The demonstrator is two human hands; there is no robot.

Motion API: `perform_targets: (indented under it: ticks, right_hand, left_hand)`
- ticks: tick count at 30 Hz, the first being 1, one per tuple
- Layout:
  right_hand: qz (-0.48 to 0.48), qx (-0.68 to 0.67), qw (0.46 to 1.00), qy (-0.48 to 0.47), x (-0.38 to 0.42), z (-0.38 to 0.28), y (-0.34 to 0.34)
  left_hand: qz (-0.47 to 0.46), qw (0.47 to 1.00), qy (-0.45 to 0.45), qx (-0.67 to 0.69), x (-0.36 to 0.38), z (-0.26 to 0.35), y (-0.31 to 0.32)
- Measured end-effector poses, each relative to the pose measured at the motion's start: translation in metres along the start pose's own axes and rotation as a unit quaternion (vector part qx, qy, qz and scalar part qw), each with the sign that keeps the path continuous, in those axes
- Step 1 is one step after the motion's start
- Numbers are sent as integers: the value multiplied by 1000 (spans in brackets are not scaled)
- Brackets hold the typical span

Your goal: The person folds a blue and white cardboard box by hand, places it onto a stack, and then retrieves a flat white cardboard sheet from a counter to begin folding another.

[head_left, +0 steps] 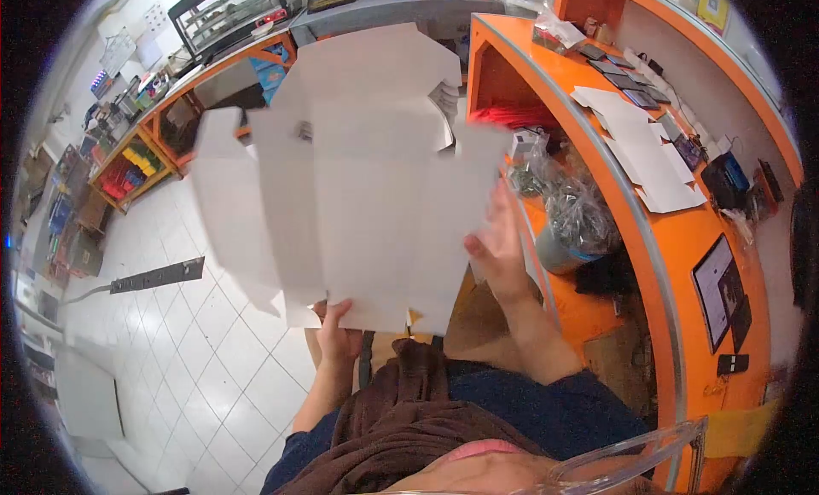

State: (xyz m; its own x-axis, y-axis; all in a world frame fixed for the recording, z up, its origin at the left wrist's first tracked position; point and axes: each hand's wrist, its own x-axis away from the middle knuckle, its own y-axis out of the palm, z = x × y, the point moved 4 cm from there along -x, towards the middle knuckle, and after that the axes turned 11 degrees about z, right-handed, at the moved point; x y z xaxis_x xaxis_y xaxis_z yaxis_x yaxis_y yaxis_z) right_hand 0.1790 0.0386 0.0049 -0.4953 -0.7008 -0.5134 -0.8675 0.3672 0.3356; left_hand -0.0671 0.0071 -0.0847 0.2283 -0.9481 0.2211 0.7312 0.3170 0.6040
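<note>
A: How is the flat white carton blank [358, 196] being held?

B: It is held up in the air in front of the body, unfolded, above the lap and the tiled floor [213, 358]. Its lower edge is pinched by the fingers of the left hand [337, 333], thumb on the near face. Its right edge is gripped by the right hand [499, 252], fingers closed over the card.

A: What could go wrong from here?

B: The sheet is wide and creased into panels, and it is gripped only at two edge points. It could be bent along the wrong line if the panels are allowed to sag, and the loose flaps at the left could be caught or torn. If either grip is slackened, the blank would likely be dropped to the floor. The view ahead is also largely blocked by the sheet, so the orange counter [674, 265] edge just to the right could be struck.

A: And the surroundings?

B: A curved orange counter is seen on the right, with more flat white blanks [648, 145] laid on it, dark phones or cards, and a tablet [717, 290]. Crumpled plastic bags [576, 209] are stored beneath. Across the white tiles, orange shelving [136, 167] with coloured goods and a glass display case [230, 13] are seen; a shop interior is suggested.
</note>
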Motion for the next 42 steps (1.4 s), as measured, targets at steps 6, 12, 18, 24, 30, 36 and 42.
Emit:
perform_targets:
  ticks: [6, 12, 18, 24, 30, 36, 42]
  right_hand:
    - [-239, 57, 969, 17, 38, 22, 19]
    - [-514, 45, 846, -136, 74, 18, 39]
    - [-395, 26, 908, -137, 66, 13, 27]
    - [-404, 253, 861, -177, 70, 12, 26]
    - [-390, 64, 907, -149, 57, 15, 27]
    - [-379, 71, 907, -168, 53, 13, 21]
    - [-361, 129, 903, -193, 49, 7, 22]
  left_hand:
    - [204, 970, -75, -110, -29, -71, -108]
    - [-14, 997, 31, -68, -17, -22, -53]
    - [-98, 989, -54, -95, -7, 0, -8]
    - [-89, 986, 15, -143, 11, -15, 20]
    - [-147, 943, 205, -216, 28, -5, 24]
    - [14, 817, 454, -355, 0, 55, 4]
    - [-178, 660, 511, -521, 20, 65, 35]
